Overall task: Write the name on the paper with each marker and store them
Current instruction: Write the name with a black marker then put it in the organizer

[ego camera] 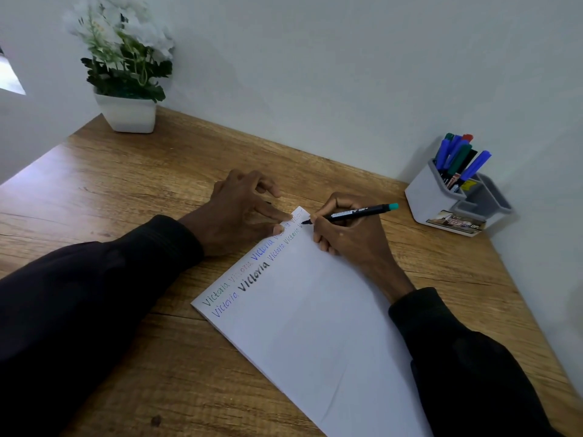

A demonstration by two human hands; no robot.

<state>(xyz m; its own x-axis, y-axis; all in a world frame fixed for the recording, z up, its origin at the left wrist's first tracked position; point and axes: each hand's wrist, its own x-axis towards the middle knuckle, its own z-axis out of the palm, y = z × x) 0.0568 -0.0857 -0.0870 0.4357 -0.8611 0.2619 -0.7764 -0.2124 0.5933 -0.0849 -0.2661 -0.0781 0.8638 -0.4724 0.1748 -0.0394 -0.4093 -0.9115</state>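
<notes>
One marker [356,212] in right hand [347,238], left hand [239,212] pressing paper [315,326].

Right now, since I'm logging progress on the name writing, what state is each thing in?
Paper: flat on the desk, two rows of names written, rest blank.
Marker: uncapped, tip on the paper.
Right hand: grips the marker.
Left hand: fingertips press the paper's far end.
Marker holder: upright, capped markers standing inside.
Potted plant: upright.
</notes>
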